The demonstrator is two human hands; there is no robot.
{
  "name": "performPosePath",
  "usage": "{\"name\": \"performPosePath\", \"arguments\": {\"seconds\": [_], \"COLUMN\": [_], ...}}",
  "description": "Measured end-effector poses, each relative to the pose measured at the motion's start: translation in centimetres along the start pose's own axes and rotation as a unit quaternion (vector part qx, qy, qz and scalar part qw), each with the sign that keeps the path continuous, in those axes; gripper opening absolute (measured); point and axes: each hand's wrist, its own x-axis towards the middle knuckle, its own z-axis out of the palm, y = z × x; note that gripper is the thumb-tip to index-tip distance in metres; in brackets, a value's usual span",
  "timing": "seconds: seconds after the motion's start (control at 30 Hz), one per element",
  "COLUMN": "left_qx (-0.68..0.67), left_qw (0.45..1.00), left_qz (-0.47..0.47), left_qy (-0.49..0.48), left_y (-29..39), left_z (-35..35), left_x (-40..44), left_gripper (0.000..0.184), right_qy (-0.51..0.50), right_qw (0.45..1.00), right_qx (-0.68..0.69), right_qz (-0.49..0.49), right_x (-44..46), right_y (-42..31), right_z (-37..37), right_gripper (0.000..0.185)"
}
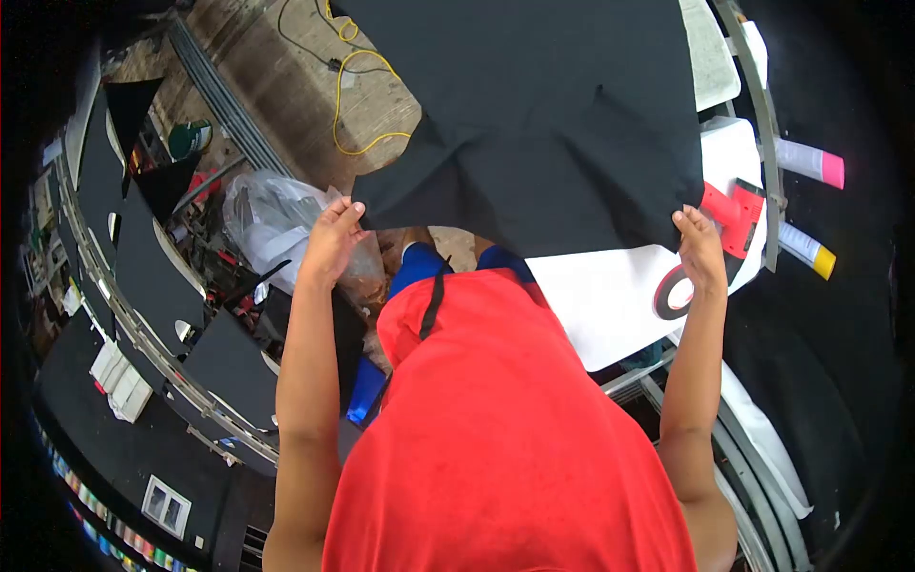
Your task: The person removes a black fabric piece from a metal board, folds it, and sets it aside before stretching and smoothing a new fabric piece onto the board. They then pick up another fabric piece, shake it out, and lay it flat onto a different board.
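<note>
A large black sheet (pixel 562 124) hangs stretched between my two hands, creased along its lower part. My left hand (pixel 335 234) pinches its left corner between thumb and fingers. At the right corner, my right hand (pixel 699 243) grips the edge the same way. Beneath the sheet, a white board (pixel 596 300) shows. Close to my right hand lie a roll of black tape (pixel 675 294) and a red power tool (pixel 739 217), both on the white surface.
A clear plastic bag (pixel 276 219) lies beyond my left hand. A yellow cord (pixel 338 105) runs over the floor near long metal bars (pixel 224 91). Two tubes, one pink-capped (pixel 810 162) and one yellow-capped (pixel 808 250), stick out at right. Black panels (pixel 157 257) stand at left.
</note>
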Motion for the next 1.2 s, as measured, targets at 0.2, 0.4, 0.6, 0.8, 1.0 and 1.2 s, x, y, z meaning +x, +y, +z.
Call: {"name": "performPosePath", "arguments": {"seconds": [0.2, 0.4, 0.6, 0.8, 1.0, 1.2], "left_qx": [0.286, 0.564, 0.486, 0.210, 0.224, -0.137], "left_qw": [0.940, 0.691, 0.720, 0.841, 0.900, 0.955], "left_qz": [0.164, 0.428, 0.407, 0.483, 0.370, 0.242], "left_qy": [0.087, -0.144, -0.281, 0.125, 0.046, 0.104], "left_y": [3.1, 7.9, 14.4, 18.7, 10.6, 6.6], "left_z": [8.1, 18.8, 17.5, 7.5, 6.1, 9.3], "left_x": [-5.1, -13.7, -20.7, -23.7, -22.2, -20.9], "left_gripper": [0.058, 0.043, 0.020, 0.008, 0.040, 0.026], "right_qy": [-0.002, -0.392, -0.230, -0.260, -0.268, -0.413], "right_qw": [0.984, 0.843, 0.672, 0.705, 0.751, 0.658], "right_qx": [-0.167, -0.283, -0.577, -0.418, -0.342, -0.448], "right_qz": [-0.055, -0.238, -0.403, -0.510, -0.497, -0.442], "right_x": [-5.2, -11.1, -6.2, -7.6, -14.4, -16.6], "right_y": [-2.7, -7.1, -9.2, -9.9, -8.2, -5.3], "right_z": [10.3, 20.8, 18.9, 22.4, 31.4, 34.6], "right_gripper": [0.007, 0.018, 0.031, 0.033, 0.031, 0.028]}}
